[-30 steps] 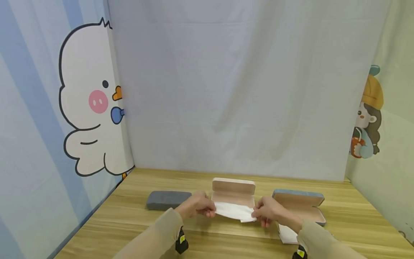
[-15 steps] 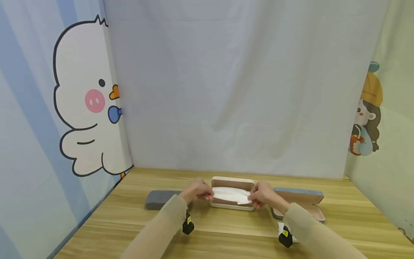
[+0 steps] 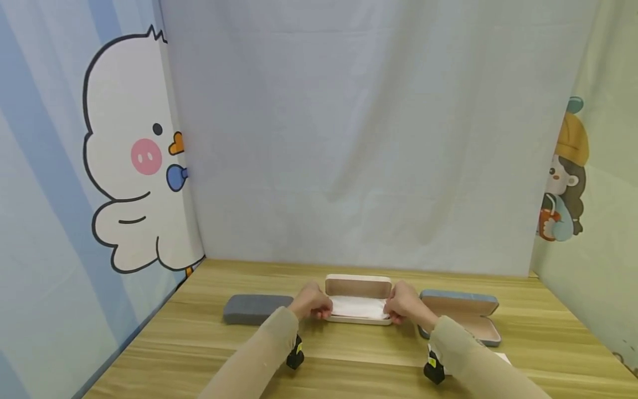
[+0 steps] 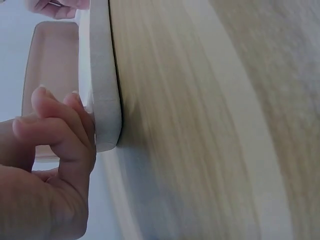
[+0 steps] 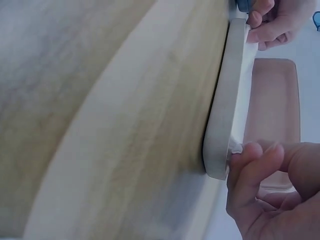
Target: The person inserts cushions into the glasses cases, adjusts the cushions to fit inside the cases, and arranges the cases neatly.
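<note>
A white folded cloth (image 3: 359, 306) lies inside an open cream eyeglass case (image 3: 358, 287) with a pinkish-beige lining; the lid stands raised behind it. My left hand (image 3: 314, 301) pinches the cloth's left end, fingertips right at the case rim. At the other end my right hand (image 3: 404, 301) pinches a small crumpled corner of the cloth (image 5: 235, 146), seen close in the right wrist view. In the left wrist view the fingers (image 4: 65, 122) are bent beside the end of the case (image 4: 106, 85).
Left of the cream case sits a closed grey eyeglass case (image 3: 254, 309). To the right stands an open blue eyeglass case (image 3: 461, 297), partly behind the right wrist. Another white piece (image 3: 504, 358) lies on the wooden table (image 3: 349, 377), mostly hidden by the right sleeve.
Both hands have carried the stretched white cloth forward over the cream case and then lowered it inside. The case's front rim, covered at first, now shows below the cloth.
</note>
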A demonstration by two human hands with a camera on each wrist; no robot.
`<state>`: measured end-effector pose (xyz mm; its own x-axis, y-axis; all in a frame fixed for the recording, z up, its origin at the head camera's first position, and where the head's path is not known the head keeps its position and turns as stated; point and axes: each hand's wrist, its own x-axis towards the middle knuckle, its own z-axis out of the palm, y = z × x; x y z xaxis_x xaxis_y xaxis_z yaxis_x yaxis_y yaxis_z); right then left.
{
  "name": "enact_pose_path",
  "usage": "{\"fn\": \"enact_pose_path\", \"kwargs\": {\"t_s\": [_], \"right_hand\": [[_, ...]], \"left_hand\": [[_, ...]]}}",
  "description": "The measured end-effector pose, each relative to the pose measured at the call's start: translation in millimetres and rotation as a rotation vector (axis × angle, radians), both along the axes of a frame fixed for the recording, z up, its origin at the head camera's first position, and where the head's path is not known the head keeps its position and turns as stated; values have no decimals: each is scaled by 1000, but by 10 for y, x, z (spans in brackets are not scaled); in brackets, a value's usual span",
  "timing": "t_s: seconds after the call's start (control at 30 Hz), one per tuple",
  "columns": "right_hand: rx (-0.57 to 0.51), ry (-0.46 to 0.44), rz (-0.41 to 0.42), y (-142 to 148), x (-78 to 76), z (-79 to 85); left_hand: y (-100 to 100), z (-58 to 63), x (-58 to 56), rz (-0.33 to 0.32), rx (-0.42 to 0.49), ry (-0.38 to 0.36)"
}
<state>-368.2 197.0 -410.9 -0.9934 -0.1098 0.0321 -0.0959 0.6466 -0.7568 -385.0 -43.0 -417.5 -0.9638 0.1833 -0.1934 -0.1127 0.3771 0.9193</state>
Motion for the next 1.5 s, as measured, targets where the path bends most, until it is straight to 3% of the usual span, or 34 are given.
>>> {"fn": "enact_pose_path", "kwargs": {"t_s": [0.2, 0.3, 0.37, 0.5, 0.63, 0.9, 1.13, 1.5], "right_hand": [[49, 85, 13, -4, -14, -43], [94, 106, 48, -7, 21, -28], [108, 67, 68, -3, 66, 9], [91, -102, 71, 11, 138, 58], [23, -194, 90, 36, 144, -13], [-104, -189, 155, 85, 69, -152], [-149, -164, 288, 159, 12, -160], [-245, -201, 361, 188, 19, -175]], "left_hand": [[35, 22, 38, -3, -163, 83], [-5, 17, 30, -42, -232, 134], [-62, 29, 31, -90, -202, 124], [-170, 40, 46, -182, -136, 59], [-151, -13, 56, -192, -152, 57], [-128, -70, 87, -150, -151, 81], [-244, -87, 100, -194, -100, 114], [-288, -88, 101, -224, -49, 112]]}}
